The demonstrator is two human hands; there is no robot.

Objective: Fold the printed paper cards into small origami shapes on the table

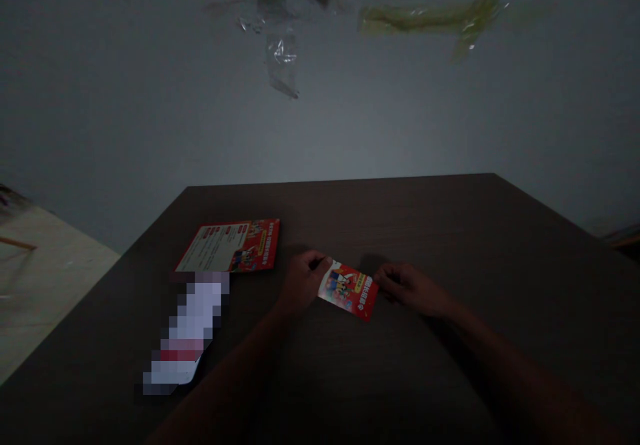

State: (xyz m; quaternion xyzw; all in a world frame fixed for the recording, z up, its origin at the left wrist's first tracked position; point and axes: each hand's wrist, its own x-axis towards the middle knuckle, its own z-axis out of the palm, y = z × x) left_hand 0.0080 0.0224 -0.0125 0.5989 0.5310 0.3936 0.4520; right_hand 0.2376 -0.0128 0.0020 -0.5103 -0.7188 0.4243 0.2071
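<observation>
A small red printed leaflet (351, 289), with cartoon figures and large white lettering, is between my two hands above the dark table. My left hand (303, 281) grips its left side, thumb on top and fingers underneath. On the far right corner, my right hand (409, 286) closes in a pinch; its fingertips are partly in shadow. The leaflet lies slanted, its right end nearer to me. Whether it is folded, I cannot tell.
A larger red leaflet (231, 247) with a pale text panel lies flat at the left. Below it is a bright, pixelated phone-like object (190, 331), beside my left forearm. The brown table (400, 205) meets a wall (380, 125) with tape scraps on it.
</observation>
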